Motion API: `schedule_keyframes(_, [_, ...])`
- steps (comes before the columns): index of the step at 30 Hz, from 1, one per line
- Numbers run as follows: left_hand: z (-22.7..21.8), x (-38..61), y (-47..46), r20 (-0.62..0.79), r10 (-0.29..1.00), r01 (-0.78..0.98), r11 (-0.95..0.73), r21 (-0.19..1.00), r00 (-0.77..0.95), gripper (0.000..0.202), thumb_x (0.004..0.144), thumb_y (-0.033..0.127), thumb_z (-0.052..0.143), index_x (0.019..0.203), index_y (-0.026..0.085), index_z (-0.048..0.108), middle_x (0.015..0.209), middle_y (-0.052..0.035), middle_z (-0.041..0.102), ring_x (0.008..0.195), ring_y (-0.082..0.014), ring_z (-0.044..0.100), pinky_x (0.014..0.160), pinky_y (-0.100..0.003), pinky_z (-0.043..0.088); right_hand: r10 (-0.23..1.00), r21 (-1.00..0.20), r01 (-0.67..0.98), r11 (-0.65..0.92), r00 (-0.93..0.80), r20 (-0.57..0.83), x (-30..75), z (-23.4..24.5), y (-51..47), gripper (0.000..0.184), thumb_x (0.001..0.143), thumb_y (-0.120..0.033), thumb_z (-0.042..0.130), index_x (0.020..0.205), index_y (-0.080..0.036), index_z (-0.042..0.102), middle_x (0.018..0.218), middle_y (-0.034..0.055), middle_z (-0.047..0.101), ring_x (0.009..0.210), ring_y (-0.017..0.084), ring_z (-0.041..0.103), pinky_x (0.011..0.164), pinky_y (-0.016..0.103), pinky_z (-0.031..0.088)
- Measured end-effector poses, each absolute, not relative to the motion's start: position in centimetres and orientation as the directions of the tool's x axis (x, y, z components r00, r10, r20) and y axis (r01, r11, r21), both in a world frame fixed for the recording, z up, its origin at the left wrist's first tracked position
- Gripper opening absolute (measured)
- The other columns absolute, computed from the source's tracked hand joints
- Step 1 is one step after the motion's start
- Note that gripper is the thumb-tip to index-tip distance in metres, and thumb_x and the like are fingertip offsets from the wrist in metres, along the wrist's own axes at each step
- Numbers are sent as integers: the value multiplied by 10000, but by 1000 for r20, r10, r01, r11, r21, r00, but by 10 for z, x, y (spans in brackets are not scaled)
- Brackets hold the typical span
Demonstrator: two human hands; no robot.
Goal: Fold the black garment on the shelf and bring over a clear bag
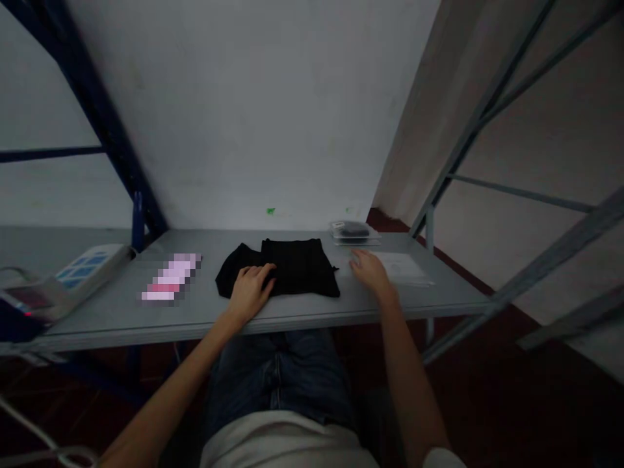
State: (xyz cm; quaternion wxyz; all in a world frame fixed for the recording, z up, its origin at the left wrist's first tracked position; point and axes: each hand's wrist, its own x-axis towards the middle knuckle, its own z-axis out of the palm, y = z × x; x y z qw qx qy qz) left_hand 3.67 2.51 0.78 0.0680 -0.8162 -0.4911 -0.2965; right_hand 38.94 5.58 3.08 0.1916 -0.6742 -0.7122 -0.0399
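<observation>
A folded black garment (pixel 292 266) lies in the middle of the grey table (pixel 205 312). My left hand (pixel 251 289) rests flat on the garment's near left part, fingers spread. My right hand (pixel 371 273) lies open on the table just right of the garment. Its fingertips touch the left edge of a clear plastic bag (pixel 404 268) that lies flat there. Neither hand holds anything.
A stack of clear packets with dark contents (pixel 351 233) sits at the back right. A blurred pink item (pixel 170 278) lies left of the garment. A white and blue device (pixel 78 273) stands at the far left. Metal shelf frames rise on both sides.
</observation>
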Motion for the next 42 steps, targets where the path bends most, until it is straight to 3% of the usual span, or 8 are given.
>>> schedule_keyframes(4, [7, 37, 25, 550, 770, 844, -497, 200, 324, 295, 998, 322, 478, 1263, 218, 553, 1023, -87, 736, 1003, -284, 685, 1013, -463, 442, 973, -211, 971, -115, 153, 173, 443, 25, 48, 469, 945, -227, 565, 1396, -118, 638, 1406, 178, 651, 1302, 285, 615, 1132, 379, 430])
schedule_keyframes(8, [6, 37, 24, 550, 774, 847, -490, 205, 314, 299, 989, 320, 484, 1263, 212, 531, 1021, -91, 730, 1012, -287, 681, 1010, -469, 443, 978, -224, 963, -151, 179, 107, 460, 19, 47, 476, 914, -221, 602, 1380, -142, 657, 1393, 152, 667, 1290, 259, 628, 1103, 330, 441])
schedule_keyframes(19, [9, 39, 22, 550, 773, 840, -498, 217, 316, 260, 978, 288, 494, 1227, 228, 539, 1002, -79, 721, 989, -282, 678, 986, -455, 451, 993, -341, 939, -39, 75, 92, 472, 20, 49, 437, 767, -336, 814, 1177, -193, 764, 1179, 113, 767, 1090, 268, 710, 938, 316, 519])
schedule_keyframes(24, [8, 39, 22, 547, 774, 843, -495, 210, 318, 255, 982, 285, 497, 1227, 225, 535, 1031, -85, 715, 1004, -282, 669, 987, -456, 446, 991, -399, 917, -19, 70, 113, 473, 24, 47, 191, 822, -318, 744, 947, -193, 818, 998, 90, 803, 962, 256, 744, 863, 302, 532])
schedule_keyframes(27, [8, 40, 22, 551, 772, 848, -491, 201, 316, 280, 966, 314, 539, 1231, 223, 544, 1058, -90, 704, 1037, -291, 653, 990, -462, 441, 958, -443, 896, -13, 138, 250, 463, 31, 46, 198, 878, -324, 689, 951, -191, 817, 1059, 98, 802, 1028, 273, 737, 939, 348, 525])
schedule_keyframes(33, [13, 43, 17, 598, 739, 850, -498, 172, 312, 520, 922, 465, 638, 1352, 196, 523, 1168, -121, 630, 1101, -320, 594, 959, -458, 461, 697, -382, 852, 357, 29, 717, 394, 62, 45, 211, 946, -345, 674, 954, -184, 809, 1138, 124, 774, 1110, 293, 686, 1026, 431, 496])
schedule_keyframes(38, [14, 40, 15, 638, 691, 786, -581, 211, 339, 702, 989, 470, 570, 1591, 230, 301, 1058, -73, 609, 992, -263, 587, 921, -403, 479, 618, -210, 709, 674, -384, 686, 290, 60, 25, 183, 998, -344, 643, 1006, -275, 812, 1182, 47, 762, 1124, 245, 655, 1051, 428, 465])
schedule_keyframes(42, [13, 36, 17, 570, 683, 735, -651, 193, 455, 418, 997, 381, 548, 1381, 221, 584, 996, -83, 649, 992, -275, 578, 909, -410, 488, 546, -113, 602, 791, -610, 574, 232, 43, 7, 198, 1018, -297, 610, 1106, -293, 786, 1198, 45, 747, 1161, 234, 624, 1050, 417, 451])
